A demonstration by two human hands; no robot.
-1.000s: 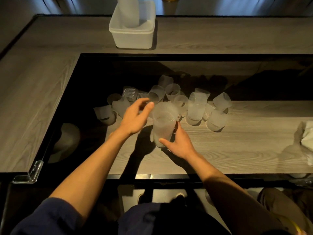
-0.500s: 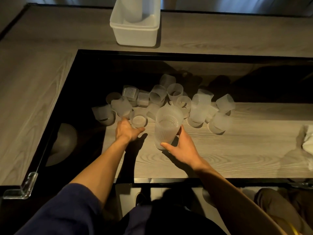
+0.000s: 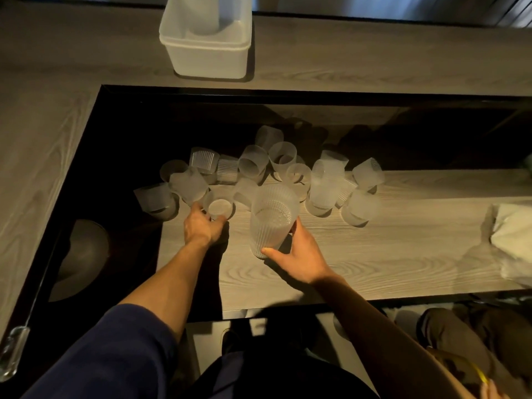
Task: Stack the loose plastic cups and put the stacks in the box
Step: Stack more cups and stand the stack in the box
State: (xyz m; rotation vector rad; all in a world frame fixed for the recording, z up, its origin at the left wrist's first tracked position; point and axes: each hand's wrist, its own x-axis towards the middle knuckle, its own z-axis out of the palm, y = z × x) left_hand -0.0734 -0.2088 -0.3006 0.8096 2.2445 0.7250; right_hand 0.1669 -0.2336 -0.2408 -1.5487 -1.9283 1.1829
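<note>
Several loose frosted plastic cups [image 3: 283,156] lie scattered on the glass tabletop, most tipped on their sides. A ribbed stack of cups [image 3: 272,218] stands upright in front of them, and my right hand [image 3: 299,251] grips it near its base. My left hand [image 3: 203,227] curls its fingers round a single upright cup [image 3: 219,206] at the pile's left front. The white plastic box [image 3: 208,56] sits at the far edge of the wooden surround, with a tall stack of cups [image 3: 203,14] standing in it.
The glass panel [image 3: 123,133] is set in a wooden frame, with a black rim along its left and far sides. White crumpled material [image 3: 512,240] lies at the right edge. A small clear object [image 3: 11,352] sits at the near left corner.
My left hand came down from above the stack to the single cup at the pile's left front and closed round it. My right hand stayed on the stack.
</note>
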